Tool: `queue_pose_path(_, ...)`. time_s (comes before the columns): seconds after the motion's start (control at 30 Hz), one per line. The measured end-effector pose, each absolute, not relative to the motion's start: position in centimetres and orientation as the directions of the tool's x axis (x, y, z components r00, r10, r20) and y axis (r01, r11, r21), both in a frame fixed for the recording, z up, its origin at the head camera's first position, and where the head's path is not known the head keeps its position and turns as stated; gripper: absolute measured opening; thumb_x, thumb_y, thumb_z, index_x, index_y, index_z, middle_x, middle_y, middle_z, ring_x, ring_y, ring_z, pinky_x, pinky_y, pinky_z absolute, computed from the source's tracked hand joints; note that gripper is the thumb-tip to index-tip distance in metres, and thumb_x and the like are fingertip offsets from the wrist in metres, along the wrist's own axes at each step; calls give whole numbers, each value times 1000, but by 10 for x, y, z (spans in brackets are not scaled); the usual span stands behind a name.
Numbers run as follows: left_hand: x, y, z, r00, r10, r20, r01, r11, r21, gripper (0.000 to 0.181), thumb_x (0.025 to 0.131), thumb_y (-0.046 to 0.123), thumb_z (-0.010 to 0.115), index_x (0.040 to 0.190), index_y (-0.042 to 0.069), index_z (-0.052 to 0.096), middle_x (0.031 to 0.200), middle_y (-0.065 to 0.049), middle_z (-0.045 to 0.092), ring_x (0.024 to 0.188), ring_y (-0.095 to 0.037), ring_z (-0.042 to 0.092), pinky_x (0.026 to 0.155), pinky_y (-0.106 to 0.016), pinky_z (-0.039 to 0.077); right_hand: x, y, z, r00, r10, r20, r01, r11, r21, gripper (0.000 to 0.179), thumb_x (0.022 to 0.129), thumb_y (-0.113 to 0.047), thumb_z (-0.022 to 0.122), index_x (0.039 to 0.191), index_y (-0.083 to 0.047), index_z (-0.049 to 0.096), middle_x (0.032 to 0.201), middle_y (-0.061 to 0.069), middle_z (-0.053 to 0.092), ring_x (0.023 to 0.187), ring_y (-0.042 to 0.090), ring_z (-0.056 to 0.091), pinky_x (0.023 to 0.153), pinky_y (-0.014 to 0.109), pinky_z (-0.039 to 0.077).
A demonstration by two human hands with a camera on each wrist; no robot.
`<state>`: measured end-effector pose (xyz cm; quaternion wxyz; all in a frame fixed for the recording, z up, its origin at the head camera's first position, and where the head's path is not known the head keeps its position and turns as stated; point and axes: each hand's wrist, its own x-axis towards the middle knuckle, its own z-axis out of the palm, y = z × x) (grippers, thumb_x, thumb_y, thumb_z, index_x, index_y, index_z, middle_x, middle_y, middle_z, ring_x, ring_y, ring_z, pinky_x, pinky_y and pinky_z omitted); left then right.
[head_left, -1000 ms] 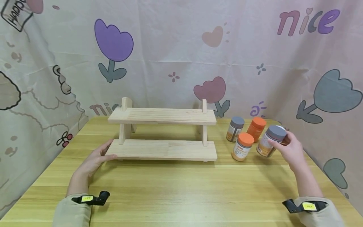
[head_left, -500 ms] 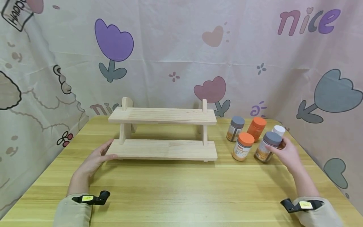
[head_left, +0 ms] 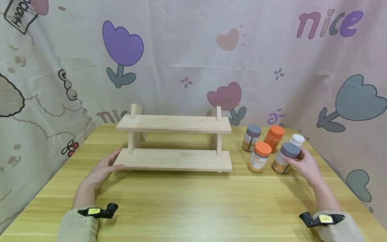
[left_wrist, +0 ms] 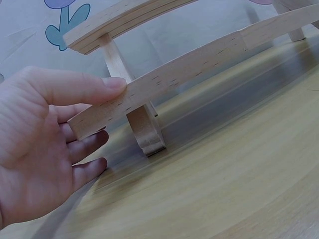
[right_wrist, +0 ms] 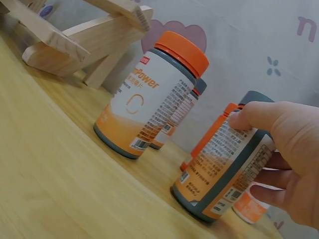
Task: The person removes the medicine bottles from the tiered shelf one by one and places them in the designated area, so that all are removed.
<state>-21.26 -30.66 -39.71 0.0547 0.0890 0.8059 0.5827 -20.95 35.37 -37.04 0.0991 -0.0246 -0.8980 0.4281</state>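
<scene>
Two hands: both at work on the counter (head_left: 193, 201)
Left hand (head_left: 101, 169): fingers spread, thumb pressing two-tier wooden rack (head_left: 175, 159), lower left
Right hand (head_left: 303, 164): gripping grey-capped supplement bottle (head_left: 284, 158), centre right

Pale unfinished wood rack (head_left: 173, 160), smooth yellow wood-grain table (head_left: 193, 201), glossy plastic bottles (right_wrist: 144, 102), matt printed cloth backdrop (head_left: 187, 50)

A wooden table (head_left: 193, 201) with yellowish planks fills the foreground. Behind and on both sides hangs a pale pink cloth backdrop (head_left: 187, 50), printed with tulips, hearts and the word "nice". The cloth shows creases. Light is soft and even.
</scene>
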Motion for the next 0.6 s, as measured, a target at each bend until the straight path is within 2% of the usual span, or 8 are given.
queue_pose_path(0.37, -213, -307, -395, -978, 207, 7, 80, 344, 936, 85, 89, 13, 62, 147, -2, 2, 151, -25, -4, 136, -44, -4, 106, -61, 4, -210, 360, -363, -991, -9, 132, -104, 670, -735, 78, 89, -25, 63, 141, 12, 18, 131, 36, 37, 117, 46, 39, 90, 54, 38)
queue_pose_path(0.5, -211, -309, -390, -978, 210, 6, 85, 366, 927, 80, 93, 20, 56, 146, -4, 2, 151, -26, 1, 136, -44, 1, 106, -60, 6, -210, 361, -359, -992, -14, 129, -106, 666, -738, 77, 91, -26, 60, 142, 12, 16, 132, 37, 35, 117, 47, 38, 88, 44, 42)
queue_pose_path(0.57, -210, -310, -385, -981, 191, 18, 95, 403, 910, 77, 96, 25, 52, 146, -4, 2, 151, -24, 4, 136, -43, 5, 109, -53, 10, -210, 360, -354, -991, -1, 133, -100, 661, -744, 78, 91, -28, 59, 142, 11, 14, 134, 38, 32, 119, 50, 35, 89, 47, 42)
queue_pose_path(0.6, -209, -310, -381, -983, 180, 38, 111, 418, 902, 75, 97, 27, 49, 146, -4, 3, 151, -24, 6, 135, -43, 8, 111, -43, 14, -210, 359, -351, -991, 8, 133, -95, 657, -748, 79, 92, -30, 59, 143, 10, 13, 136, 37, 30, 120, 51, 34, 91, 50, 41)
